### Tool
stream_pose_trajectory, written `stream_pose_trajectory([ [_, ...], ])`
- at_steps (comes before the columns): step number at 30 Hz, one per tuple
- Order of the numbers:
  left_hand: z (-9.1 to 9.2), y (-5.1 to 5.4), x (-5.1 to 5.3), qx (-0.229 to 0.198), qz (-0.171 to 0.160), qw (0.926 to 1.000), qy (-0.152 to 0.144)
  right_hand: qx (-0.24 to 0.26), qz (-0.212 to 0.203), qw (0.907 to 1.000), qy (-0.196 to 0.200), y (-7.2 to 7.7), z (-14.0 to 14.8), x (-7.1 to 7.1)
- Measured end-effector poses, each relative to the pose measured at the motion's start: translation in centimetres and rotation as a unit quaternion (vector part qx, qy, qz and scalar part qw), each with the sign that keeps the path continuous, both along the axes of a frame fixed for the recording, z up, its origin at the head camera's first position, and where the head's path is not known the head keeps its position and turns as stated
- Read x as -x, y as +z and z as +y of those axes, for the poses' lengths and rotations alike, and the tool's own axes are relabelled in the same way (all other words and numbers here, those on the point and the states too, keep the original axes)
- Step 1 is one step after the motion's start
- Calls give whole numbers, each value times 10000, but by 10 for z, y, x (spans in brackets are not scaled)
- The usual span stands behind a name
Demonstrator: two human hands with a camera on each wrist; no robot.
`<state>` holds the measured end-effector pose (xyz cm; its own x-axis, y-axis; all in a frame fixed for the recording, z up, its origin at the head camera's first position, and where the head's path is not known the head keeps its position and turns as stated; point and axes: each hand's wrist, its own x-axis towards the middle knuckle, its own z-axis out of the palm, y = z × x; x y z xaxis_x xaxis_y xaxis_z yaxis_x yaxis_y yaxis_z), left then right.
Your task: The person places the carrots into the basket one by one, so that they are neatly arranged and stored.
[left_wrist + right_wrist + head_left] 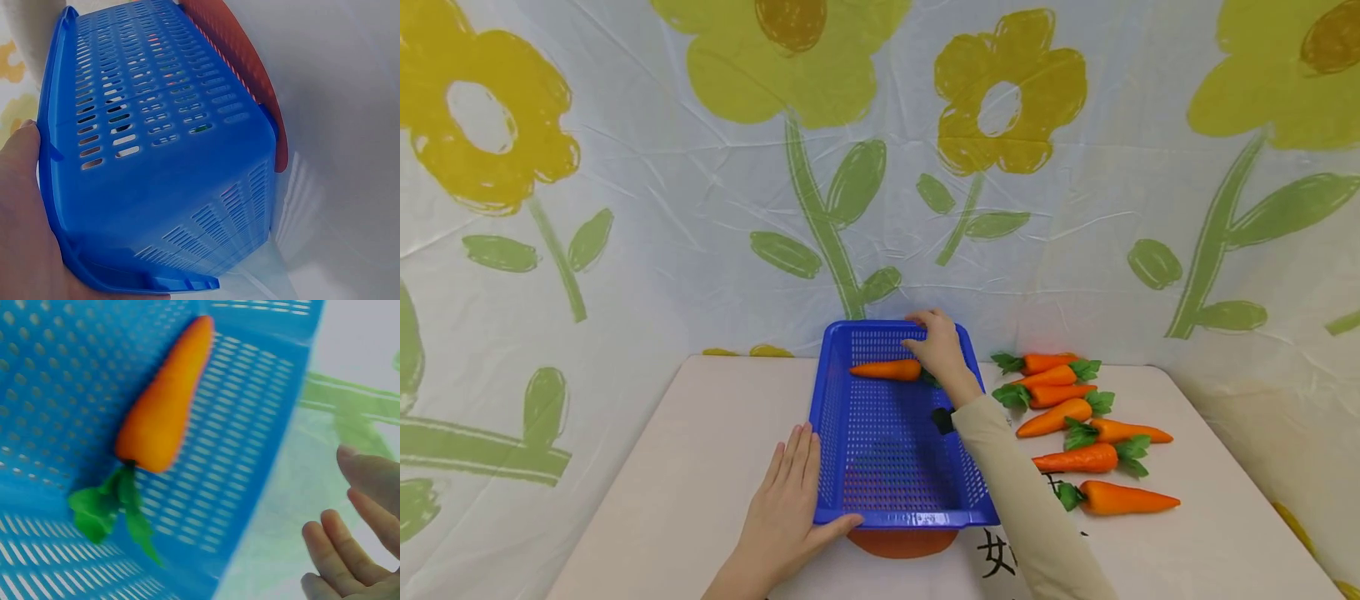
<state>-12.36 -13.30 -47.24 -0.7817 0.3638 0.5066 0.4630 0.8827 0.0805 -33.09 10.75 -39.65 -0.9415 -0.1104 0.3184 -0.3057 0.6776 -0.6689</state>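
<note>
A blue plastic basket (910,518) with slotted walls stands in the middle of the table. One orange carrot (886,370) with green leaves lies inside, by the far wall; the right wrist view shows the whole carrot (164,400). My right hand (938,346) hovers over the basket's far right part, apart from the carrot, its fingers loosely bent around nothing. Along the basket's near left corner rests my left hand (786,492), fingers straight on the side and thumb at the front rim. In the left wrist view that hand (25,219) touches the rim.
Several carrots (1097,457) with green leaves lie in a loose column right of the basket. A reddish-brown round patch (902,543) shows under the basket's near edge. Behind the table (700,450) hangs a flower-printed cloth (715,275). Black writing (996,552) marks the tabletop.
</note>
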Motion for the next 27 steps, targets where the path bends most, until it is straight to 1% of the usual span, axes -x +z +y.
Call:
stream_pose_trajectory([
  [6,-1,-1,0,13,-2,10000,6,393,355,9983,262,20,10,-20],
  [10,-1,0,0,-1,-16,10000,-2,584,725,9946,468,28,18,-36],
  [14,0,0,0,2,-100,9999,21,633,864,9928,545,38,27,-56],
  [18,-1,-1,1,-10,-66,10000,21,574,978,9923,501,47,38,-80],
  [22,-1,-1,1,2,-39,10000,6,444,1284,9901,364,49,51,-98],
  [27,-1,-1,1,-5,-21,10000,-1,240,1537,9878,57,42,72,-115],
])
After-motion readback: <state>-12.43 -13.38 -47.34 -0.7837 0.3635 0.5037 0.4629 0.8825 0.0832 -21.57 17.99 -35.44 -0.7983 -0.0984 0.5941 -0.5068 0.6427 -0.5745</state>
